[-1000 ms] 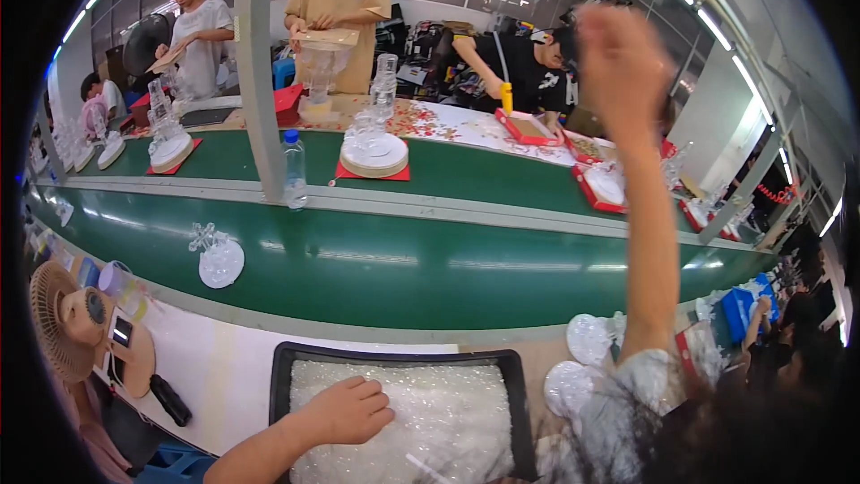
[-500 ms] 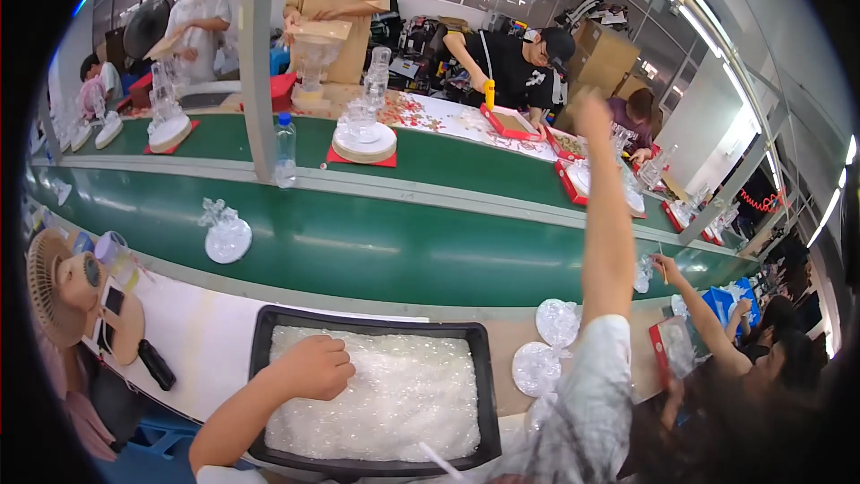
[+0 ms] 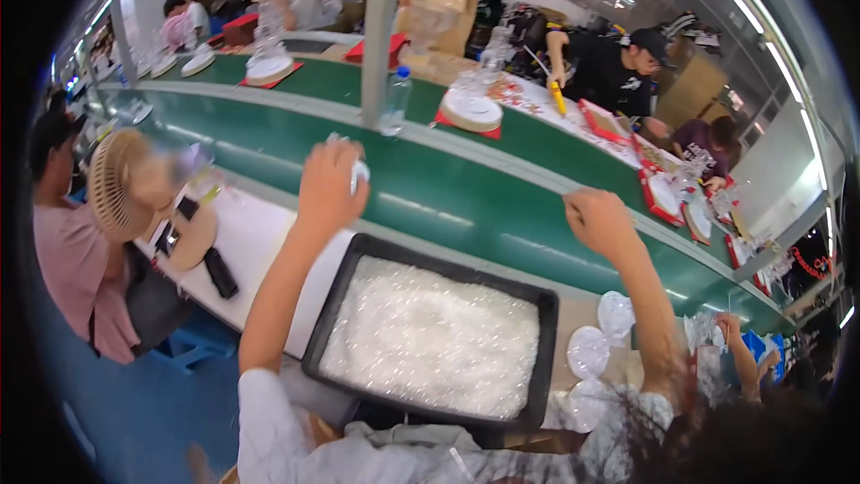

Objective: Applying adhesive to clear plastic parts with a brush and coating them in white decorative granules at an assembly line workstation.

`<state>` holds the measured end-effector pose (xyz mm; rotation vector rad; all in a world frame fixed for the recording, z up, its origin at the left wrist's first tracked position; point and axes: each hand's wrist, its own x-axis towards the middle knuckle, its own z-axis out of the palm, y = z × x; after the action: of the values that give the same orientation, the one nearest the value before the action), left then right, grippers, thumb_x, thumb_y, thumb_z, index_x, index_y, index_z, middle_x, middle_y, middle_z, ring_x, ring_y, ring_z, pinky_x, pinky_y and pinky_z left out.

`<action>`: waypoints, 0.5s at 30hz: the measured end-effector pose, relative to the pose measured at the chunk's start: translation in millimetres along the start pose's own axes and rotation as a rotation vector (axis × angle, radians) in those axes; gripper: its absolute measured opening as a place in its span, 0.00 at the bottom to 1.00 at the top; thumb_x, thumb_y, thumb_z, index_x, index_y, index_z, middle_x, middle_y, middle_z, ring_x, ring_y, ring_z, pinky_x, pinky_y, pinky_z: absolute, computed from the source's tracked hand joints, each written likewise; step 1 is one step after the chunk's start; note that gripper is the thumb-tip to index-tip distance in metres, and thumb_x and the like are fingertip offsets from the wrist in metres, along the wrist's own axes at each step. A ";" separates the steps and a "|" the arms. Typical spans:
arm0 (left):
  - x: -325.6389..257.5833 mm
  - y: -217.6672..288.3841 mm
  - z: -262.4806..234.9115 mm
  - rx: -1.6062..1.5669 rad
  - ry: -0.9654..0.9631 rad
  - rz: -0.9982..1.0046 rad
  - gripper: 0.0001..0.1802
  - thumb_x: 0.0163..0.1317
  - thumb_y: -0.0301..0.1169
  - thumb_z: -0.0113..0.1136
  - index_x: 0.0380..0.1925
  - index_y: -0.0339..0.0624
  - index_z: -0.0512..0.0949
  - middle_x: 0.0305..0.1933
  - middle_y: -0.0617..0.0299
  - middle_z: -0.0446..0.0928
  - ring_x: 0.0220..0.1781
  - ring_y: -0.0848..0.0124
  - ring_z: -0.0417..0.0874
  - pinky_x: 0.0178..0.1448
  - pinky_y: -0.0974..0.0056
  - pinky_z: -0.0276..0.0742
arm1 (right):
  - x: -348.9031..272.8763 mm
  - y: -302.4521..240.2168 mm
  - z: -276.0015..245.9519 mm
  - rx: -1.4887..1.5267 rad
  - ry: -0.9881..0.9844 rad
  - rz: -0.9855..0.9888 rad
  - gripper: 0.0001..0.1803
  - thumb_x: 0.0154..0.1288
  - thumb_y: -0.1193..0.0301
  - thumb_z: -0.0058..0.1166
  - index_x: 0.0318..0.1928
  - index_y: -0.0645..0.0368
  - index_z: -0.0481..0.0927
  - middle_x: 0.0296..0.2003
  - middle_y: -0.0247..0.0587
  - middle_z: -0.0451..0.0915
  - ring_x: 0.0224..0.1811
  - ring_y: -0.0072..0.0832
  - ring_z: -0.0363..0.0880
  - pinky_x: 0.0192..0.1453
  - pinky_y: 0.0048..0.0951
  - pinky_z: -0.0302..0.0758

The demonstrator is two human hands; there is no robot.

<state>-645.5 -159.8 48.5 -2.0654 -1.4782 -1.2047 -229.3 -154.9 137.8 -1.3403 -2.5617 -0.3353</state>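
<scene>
Over the green conveyor, my left hand (image 3: pixel 330 186) has its fingers closed round a round white base with a clear plastic piece on it (image 3: pixel 359 176); most of it is hidden behind the hand. My right hand (image 3: pixel 598 220) hovers over the belt's near edge with its fingers curled in and nothing visible in them. Below and between my arms lies a black tray (image 3: pixel 547 332), filled with glittering white, clear granules (image 3: pixel 430 336). Right of the tray, beside my right forearm, several round sparkly discs (image 3: pixel 589 352) rest on the tabletop.
A beige fan (image 3: pixel 112 184), a phone and a black object (image 3: pixel 220 272) occupy the table's left part. A metal post (image 3: pixel 381 45) and a clear bottle with a blue cap (image 3: pixel 395 103) stand beyond the belt. Co-workers sit or stand across, left and right.
My view has turned left. My left hand has gone from above the tray granules to the white-based piece on the belt. My right hand has come down from its high, far reach.
</scene>
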 end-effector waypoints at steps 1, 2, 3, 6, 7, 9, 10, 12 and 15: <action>7.5 -20.5 0.2 0.093 0.024 -0.112 0.28 0.50 0.29 0.64 0.54 0.40 0.71 0.55 0.47 0.72 0.56 0.46 0.72 0.59 0.47 0.71 | -14.9 -23.3 -8.9 0.048 -0.005 -0.050 0.04 0.57 0.74 0.53 0.33 0.61 0.79 0.30 0.51 0.79 0.34 0.51 0.80 0.38 0.46 0.77; 13.2 -41.2 10.4 0.268 0.035 -0.211 0.35 0.51 0.35 0.68 0.60 0.40 0.69 0.59 0.46 0.71 0.59 0.46 0.71 0.62 0.46 0.70 | -32.2 -48.9 -20.4 0.052 -0.001 -0.098 0.04 0.57 0.75 0.55 0.34 0.60 0.79 0.30 0.49 0.79 0.33 0.49 0.80 0.36 0.46 0.77; 20.7 -56.0 24.6 0.307 -0.016 -0.302 0.38 0.52 0.39 0.69 0.63 0.40 0.67 0.60 0.45 0.71 0.60 0.44 0.71 0.62 0.45 0.70 | -52.2 -73.9 -32.5 0.043 0.001 -0.131 0.06 0.56 0.75 0.56 0.35 0.60 0.79 0.31 0.46 0.80 0.32 0.47 0.80 0.35 0.45 0.78; 28.9 -92.7 52.9 0.313 -0.232 -0.458 0.43 0.54 0.46 0.69 0.67 0.38 0.64 0.61 0.41 0.72 0.61 0.41 0.73 0.62 0.44 0.71 | -101.3 -136.7 -50.0 -0.023 -0.066 -0.340 0.16 0.51 0.69 0.60 0.42 0.58 0.79 0.30 0.36 0.76 0.28 0.31 0.80 0.24 0.32 0.74; 24.7 -109.6 53.6 0.289 -0.379 -0.541 0.45 0.55 0.48 0.68 0.68 0.37 0.62 0.61 0.39 0.73 0.60 0.40 0.74 0.61 0.44 0.73 | -114.6 -157.2 -49.4 -0.033 -0.084 -0.395 0.19 0.50 0.68 0.60 0.44 0.58 0.80 0.30 0.35 0.76 0.27 0.28 0.79 0.22 0.29 0.73; 23.0 -137.6 84.9 0.155 -0.377 -0.526 0.42 0.57 0.48 0.67 0.66 0.37 0.65 0.57 0.38 0.76 0.57 0.40 0.77 0.59 0.45 0.75 | -143.9 -190.1 -66.8 0.011 -0.138 -0.436 0.21 0.49 0.68 0.59 0.46 0.58 0.81 0.32 0.34 0.78 0.26 0.23 0.76 0.22 0.24 0.71; 22.6 -148.9 100.8 0.021 -0.361 -0.520 0.39 0.58 0.48 0.66 0.64 0.37 0.67 0.53 0.38 0.79 0.54 0.40 0.80 0.57 0.46 0.76 | -152.4 -196.1 -80.5 0.100 -0.063 -0.541 0.19 0.50 0.68 0.59 0.45 0.59 0.81 0.35 0.35 0.79 0.26 0.22 0.74 0.21 0.23 0.70; 19.5 -152.1 134.7 -0.039 -0.362 -0.440 0.34 0.61 0.48 0.63 0.62 0.39 0.70 0.51 0.38 0.80 0.53 0.42 0.81 0.57 0.47 0.76 | -188.8 -212.6 -67.3 0.328 0.371 -0.490 0.13 0.52 0.72 0.56 0.41 0.58 0.82 0.39 0.42 0.83 0.22 0.21 0.72 0.19 0.21 0.64; 13.0 -145.7 143.6 -0.081 -0.313 -0.353 0.23 0.66 0.45 0.57 0.55 0.42 0.75 0.46 0.38 0.81 0.50 0.42 0.82 0.55 0.46 0.77 | -221.8 -215.2 -83.0 0.517 0.440 -0.389 0.09 0.54 0.73 0.54 0.38 0.57 0.82 0.33 0.45 0.85 0.19 0.21 0.73 0.18 0.20 0.62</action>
<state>-710.4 4.8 -55.0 -2.1862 -2.0384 -1.1100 -275.9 -471.3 128.1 -0.5176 -2.2875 -0.0144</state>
